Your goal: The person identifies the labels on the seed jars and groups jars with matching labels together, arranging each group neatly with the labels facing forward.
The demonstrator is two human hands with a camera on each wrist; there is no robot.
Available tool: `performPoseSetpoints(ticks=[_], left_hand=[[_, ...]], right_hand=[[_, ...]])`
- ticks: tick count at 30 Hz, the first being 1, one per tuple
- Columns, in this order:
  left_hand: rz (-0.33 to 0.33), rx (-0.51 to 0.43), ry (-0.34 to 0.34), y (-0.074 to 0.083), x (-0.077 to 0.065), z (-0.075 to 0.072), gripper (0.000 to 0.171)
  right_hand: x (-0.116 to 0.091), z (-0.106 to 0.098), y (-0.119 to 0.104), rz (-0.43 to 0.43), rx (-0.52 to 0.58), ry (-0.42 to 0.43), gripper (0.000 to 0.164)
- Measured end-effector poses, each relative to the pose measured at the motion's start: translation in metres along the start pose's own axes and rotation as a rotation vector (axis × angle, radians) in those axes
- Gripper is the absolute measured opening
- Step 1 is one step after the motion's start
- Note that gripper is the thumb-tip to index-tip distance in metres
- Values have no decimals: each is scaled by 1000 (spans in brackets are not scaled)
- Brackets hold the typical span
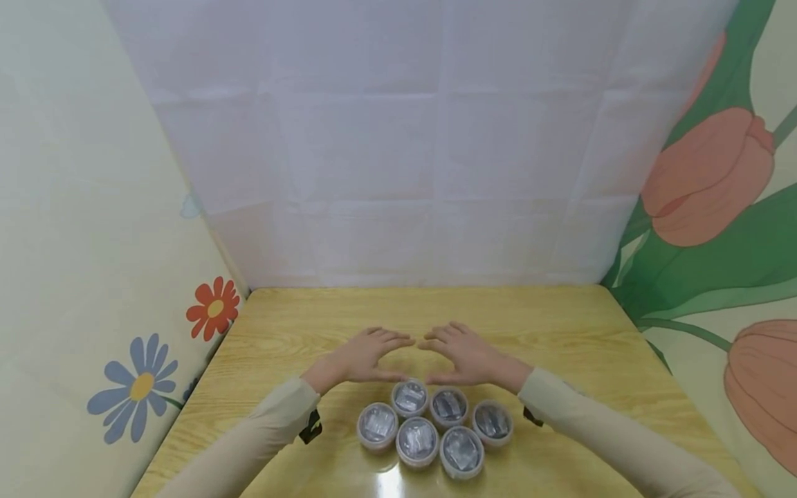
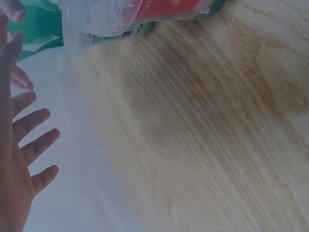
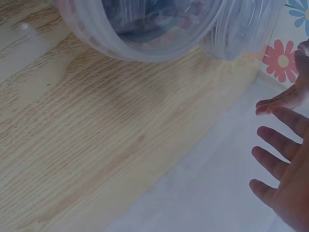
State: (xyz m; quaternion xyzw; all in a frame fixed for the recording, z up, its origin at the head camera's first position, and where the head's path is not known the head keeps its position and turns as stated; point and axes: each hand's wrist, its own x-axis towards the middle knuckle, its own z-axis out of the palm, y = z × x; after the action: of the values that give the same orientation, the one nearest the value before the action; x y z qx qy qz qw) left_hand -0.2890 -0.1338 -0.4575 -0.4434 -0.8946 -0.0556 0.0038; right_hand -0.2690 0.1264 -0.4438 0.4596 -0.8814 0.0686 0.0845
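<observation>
Just beyond the tubs [image 1: 418, 440], left hand [image 1: 369, 354] and right hand [image 1: 465, 356] hover empty, fingers apart, seemingly poised; gripping one would call for reaching back down.

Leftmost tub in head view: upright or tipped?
Upright: the leftmost tub stands on the table, its round top facing up.

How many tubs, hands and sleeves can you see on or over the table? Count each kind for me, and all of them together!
Round tubs: 6
Hands: 2 (left hand, right hand)
Sleeves: 2
Total: 10
</observation>
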Motion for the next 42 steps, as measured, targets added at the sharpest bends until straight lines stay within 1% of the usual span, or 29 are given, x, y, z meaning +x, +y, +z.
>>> performPoseSetpoints(ticks=[2,7,9,12,15,19,22,27,35,42], left_hand=[[6,-5,0,0,-1,1,77],[33,-63,-10,2,-5,3,72],[33,-90,-24,3,-6,5,72],[16,-112,-48,3,-8,7,73],[7,-118,-57,4,-9,8,72],[15,-131,-65,4,-10,11,69],[6,-146,-88,4,-11,13,70],[-12,-153,-114,6,-13,17,76],[17,-149,-115,9,-15,21,75],[40,-178,-110,9,-14,22,73]], right_hand=[[0,3,0,-4,0,1,68],[-1,9,-1,2,11,-21,68],[-1,11,-2,2,11,-32,67],[-1,13,-4,4,-7,-48,65],[-1,15,-5,1,-22,-50,63],[-1,17,-7,-16,-17,-45,63],[-2,18,-9,-13,-20,-69,65],[-2,21,-12,-5,-31,-116,68],[-4,30,-13,-39,-48,-113,71],[-3,31,-15,-26,-38,-139,72]])
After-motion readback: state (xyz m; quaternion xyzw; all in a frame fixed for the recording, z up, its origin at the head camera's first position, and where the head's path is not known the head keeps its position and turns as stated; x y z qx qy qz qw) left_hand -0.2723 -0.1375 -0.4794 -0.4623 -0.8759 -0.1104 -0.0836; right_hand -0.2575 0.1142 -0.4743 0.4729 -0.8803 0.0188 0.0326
